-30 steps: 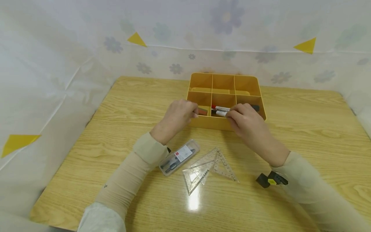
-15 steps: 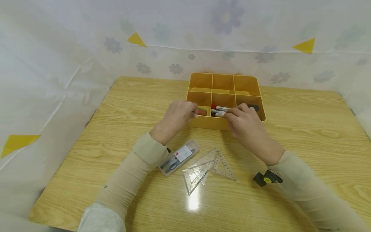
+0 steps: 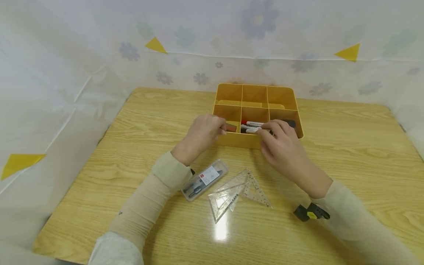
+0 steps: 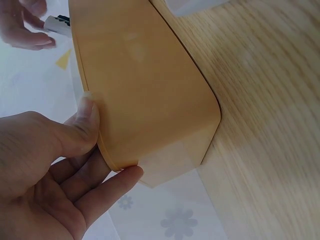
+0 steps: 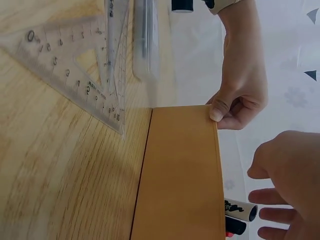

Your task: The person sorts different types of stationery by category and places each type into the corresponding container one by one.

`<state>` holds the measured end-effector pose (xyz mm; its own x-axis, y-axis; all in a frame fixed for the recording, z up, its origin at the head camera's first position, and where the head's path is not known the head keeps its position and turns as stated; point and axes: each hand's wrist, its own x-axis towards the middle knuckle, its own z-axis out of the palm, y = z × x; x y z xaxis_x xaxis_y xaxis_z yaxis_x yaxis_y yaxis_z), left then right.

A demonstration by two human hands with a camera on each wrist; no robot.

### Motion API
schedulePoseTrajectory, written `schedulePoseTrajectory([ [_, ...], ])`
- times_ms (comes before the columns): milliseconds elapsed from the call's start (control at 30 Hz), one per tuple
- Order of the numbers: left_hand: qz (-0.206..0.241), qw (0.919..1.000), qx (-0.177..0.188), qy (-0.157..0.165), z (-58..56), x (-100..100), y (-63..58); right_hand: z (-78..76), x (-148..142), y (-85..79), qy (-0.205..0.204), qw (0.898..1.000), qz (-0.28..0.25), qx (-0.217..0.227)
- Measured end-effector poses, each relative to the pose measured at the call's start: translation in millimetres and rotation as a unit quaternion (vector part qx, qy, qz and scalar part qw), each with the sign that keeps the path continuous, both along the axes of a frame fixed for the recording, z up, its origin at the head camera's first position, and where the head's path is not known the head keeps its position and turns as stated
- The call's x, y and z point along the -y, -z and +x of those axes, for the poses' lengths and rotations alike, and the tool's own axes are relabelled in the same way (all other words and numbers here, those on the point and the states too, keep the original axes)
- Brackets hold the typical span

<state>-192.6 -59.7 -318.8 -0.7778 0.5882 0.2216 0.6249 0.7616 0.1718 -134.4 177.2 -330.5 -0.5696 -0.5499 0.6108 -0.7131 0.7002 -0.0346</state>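
Observation:
My left hand (image 3: 205,130) grips the near left corner of a yellow compartment box (image 3: 238,140); its thumb presses the outer wall (image 4: 145,65) in the left wrist view. Over the box's near middle compartment is my right hand (image 3: 281,145), palm down, fingers loosely spread. Several white whiteboard markers (image 3: 254,124) lie in that compartment. In the right wrist view, the right hand's fingers (image 5: 272,214) are close to a marker (image 5: 241,209) but apart from it. A reddish-brown block (image 3: 230,127) sits in the near left compartment, partly hidden by the left hand.
A black object (image 3: 290,123) lies in the near right compartment. In front of the box are a clear case with a compass set (image 3: 204,180) and overlapping transparent set squares (image 3: 228,197). White flowered sheeting (image 3: 198,29) surrounds the wooden table (image 3: 159,110).
The right hand's fingers, closer together half a second ago, have spread and lifted off the markers, and its wrist has shifted slightly right. The left hand stays on the box corner.

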Motion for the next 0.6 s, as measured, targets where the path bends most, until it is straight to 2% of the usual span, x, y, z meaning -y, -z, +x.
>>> schedulePoseTrajectory([
  [167, -0.004, 0.9999, 0.011, -0.008, -0.3, 0, -1.3, 11.4, 2, -4.2, -0.043, 0.999, -0.016, 0.011],
  [333, -0.003, 0.9998, 0.015, -0.012, 0.0, 0, -1.4, 24.6, 4, -1.2, -0.09, 0.995, -0.031, 0.026],
  [600, -0.009, 0.9998, 0.01, -0.014, 0.7, -1, -0.8, 43.3, 5, 15.0, -0.11, 0.989, 0.021, 0.096],
])
